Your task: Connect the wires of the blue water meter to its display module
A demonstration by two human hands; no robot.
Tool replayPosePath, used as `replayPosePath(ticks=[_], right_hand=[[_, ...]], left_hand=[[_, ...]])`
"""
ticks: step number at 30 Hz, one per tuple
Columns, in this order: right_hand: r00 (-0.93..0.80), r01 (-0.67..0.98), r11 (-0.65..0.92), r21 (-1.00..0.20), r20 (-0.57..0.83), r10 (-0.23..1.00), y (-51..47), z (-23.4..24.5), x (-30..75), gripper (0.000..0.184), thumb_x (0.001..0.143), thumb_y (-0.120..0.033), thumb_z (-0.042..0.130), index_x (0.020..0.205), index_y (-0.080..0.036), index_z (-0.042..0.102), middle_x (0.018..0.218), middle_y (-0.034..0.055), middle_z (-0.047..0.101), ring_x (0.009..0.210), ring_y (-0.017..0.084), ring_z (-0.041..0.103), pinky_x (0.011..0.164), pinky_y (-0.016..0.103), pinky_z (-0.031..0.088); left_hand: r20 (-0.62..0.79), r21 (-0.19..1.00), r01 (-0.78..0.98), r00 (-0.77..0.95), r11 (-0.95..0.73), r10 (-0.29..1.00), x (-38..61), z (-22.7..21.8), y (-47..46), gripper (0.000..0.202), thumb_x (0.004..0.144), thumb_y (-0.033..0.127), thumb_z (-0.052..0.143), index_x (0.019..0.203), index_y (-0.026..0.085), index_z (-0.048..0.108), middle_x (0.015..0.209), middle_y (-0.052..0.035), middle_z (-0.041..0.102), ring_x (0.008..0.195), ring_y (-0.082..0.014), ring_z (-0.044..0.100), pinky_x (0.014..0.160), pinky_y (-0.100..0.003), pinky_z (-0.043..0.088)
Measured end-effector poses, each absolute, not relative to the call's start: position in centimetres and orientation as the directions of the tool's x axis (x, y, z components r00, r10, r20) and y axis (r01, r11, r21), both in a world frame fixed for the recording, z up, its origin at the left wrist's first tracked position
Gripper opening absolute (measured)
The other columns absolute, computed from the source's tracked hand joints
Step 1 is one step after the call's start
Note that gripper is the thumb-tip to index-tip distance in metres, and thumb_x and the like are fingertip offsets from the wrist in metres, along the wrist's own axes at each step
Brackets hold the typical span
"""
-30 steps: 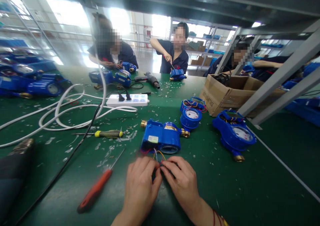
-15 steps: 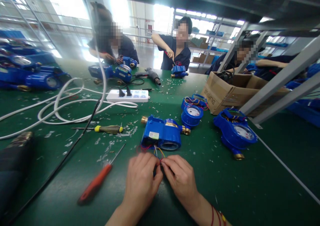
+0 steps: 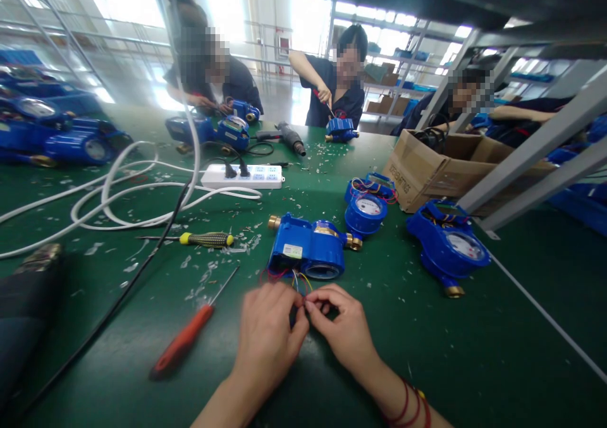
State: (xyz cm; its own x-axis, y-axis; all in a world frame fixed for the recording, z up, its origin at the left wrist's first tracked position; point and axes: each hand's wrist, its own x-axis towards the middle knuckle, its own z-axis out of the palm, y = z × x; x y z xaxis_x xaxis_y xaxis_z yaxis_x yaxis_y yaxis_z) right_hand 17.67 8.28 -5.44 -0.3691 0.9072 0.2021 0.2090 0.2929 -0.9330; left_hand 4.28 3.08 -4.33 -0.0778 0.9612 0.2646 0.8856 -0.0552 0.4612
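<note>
My left hand (image 3: 266, 339) and my right hand (image 3: 345, 330) meet at the fingertips on the green table, both pinching thin coloured wires (image 3: 300, 283). The wires run out of a blue water meter body (image 3: 306, 255) with brass ends lying just beyond my fingers. Both hands are closed in a pinch. A red-handled screwdriver (image 3: 186, 340) lies to the left of my left hand. Red cords circle my right wrist.
A yellow-and-black screwdriver (image 3: 203, 239), a white power strip (image 3: 243, 176) with looped white cable, two more blue meters (image 3: 364, 213) (image 3: 448, 244) and a cardboard box (image 3: 434, 170) lie ahead. Three people work at the far side. A dark tool (image 3: 23, 308) sits at the left edge.
The view has shifted slightly upward. My right fingers have curled more over the wires. Both hands stay pinched together at the same spot by the meter.
</note>
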Motion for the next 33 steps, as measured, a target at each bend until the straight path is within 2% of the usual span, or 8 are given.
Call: replayPosePath(ticks=[9,11,13,15,18,24,28,33], right_hand=[[-0.365,0.043,0.027,-0.999,0.009,0.931,8.2,-6.6,17.3,0.014,0.075,-0.028,0.061,0.078,-0.014,0.066,0.073,0.0024,0.060,0.063,0.014,0.059,0.057,0.023,0.048],[-0.367,0.023,0.004,-1.000,-0.005,0.930,8.2,-6.7,17.2,0.015,0.075,-0.029,0.061,0.079,-0.014,0.065,0.073,0.0024,0.061,0.064,0.014,0.059,0.058,0.024,0.049],[-0.370,0.015,0.001,-1.000,-0.005,0.929,8.2,-6.7,17.2,0.016,0.076,-0.030,0.061,0.079,-0.015,0.065,0.073,0.0022,0.061,0.063,0.014,0.060,0.058,0.024,0.049],[-0.375,0.018,0.024,-1.000,0.016,0.927,8.1,-6.6,17.3,0.016,0.077,-0.030,0.060,0.079,-0.015,0.065,0.073,0.0019,0.061,0.063,0.014,0.059,0.058,0.024,0.049],[-0.378,0.053,0.106,-0.993,0.079,0.923,8.1,-6.4,17.5,0.012,0.077,-0.027,0.059,0.079,-0.016,0.066,0.075,0.0018,0.059,0.064,0.013,0.057,0.058,0.024,0.046],[-0.376,0.120,0.214,-0.970,0.155,0.914,7.9,-6.1,17.8,0.010,0.078,-0.021,0.058,0.081,-0.018,0.067,0.076,0.0021,0.059,0.067,0.014,0.054,0.061,0.026,0.043],[-0.385,0.109,0.171,-0.979,0.117,0.916,8.0,-6.3,17.8,0.010,0.077,-0.021,0.059,0.080,-0.017,0.067,0.076,0.0023,0.059,0.065,0.014,0.054,0.059,0.025,0.043],[-0.391,0.061,0.046,-0.997,0.018,0.920,8.3,-6.4,17.5,0.010,0.075,-0.025,0.064,0.075,-0.015,0.068,0.073,0.0009,0.059,0.061,0.012,0.054,0.057,0.023,0.043]], left_hand=[[0.291,0.439,0.897,-0.094,-0.046,0.952,4.1,-4.5,3.0,0.010,0.082,0.024,0.048,0.076,0.020,0.055,0.075,-0.0012,0.059,0.076,-0.0202,0.051,0.071,-0.036,0.030],[0.357,0.420,0.905,-0.096,-0.068,0.929,4.0,-4.7,3.0,0.009,0.081,0.022,0.050,0.086,0.019,0.056,0.081,-0.0030,0.060,0.079,-0.0202,0.052,0.072,-0.035,0.032],[0.440,0.377,0.921,-0.084,-0.098,0.894,3.9,-4.7,3.0,0.027,0.081,0.019,0.050,0.108,0.018,0.052,0.094,-0.0065,0.060,0.088,-0.0214,0.052,0.075,-0.035,0.033],[0.473,0.324,0.938,-0.045,-0.126,0.880,3.8,-4.6,3.1,0.040,0.082,0.018,0.049,0.121,0.023,0.046,0.107,-0.0080,0.056,0.095,-0.0223,0.050,0.078,-0.036,0.034],[0.433,0.313,0.938,0.000,-0.150,0.901,3.5,-4.2,3.3,0.027,0.084,0.020,0.048,0.108,0.029,0.056,0.107,-0.0062,0.054,0.093,-0.0214,0.050,0.079,-0.037,0.034],[0.398,0.430,0.891,-0.040,-0.148,0.916,3.5,-3.9,3.2,0.013,0.084,0.021,0.048,0.088,0.022,0.061,0.092,-0.0055,0.055,0.086,-0.0198,0.050,0.073,-0.035,0.035],[0.368,0.485,0.863,-0.051,-0.145,0.928,3.5,-4.2,3.1,0.013,0.084,0.020,0.047,0.085,0.021,0.060,0.089,-0.0051,0.054,0.085,-0.0197,0.049,0.071,-0.034,0.035],[0.389,0.498,0.851,-0.050,-0.165,0.920,3.5,-4.5,3.1,0.012,0.083,0.018,0.049,0.082,0.020,0.061,0.085,-0.0042,0.055,0.082,-0.0190,0.049,0.070,-0.033,0.035]])
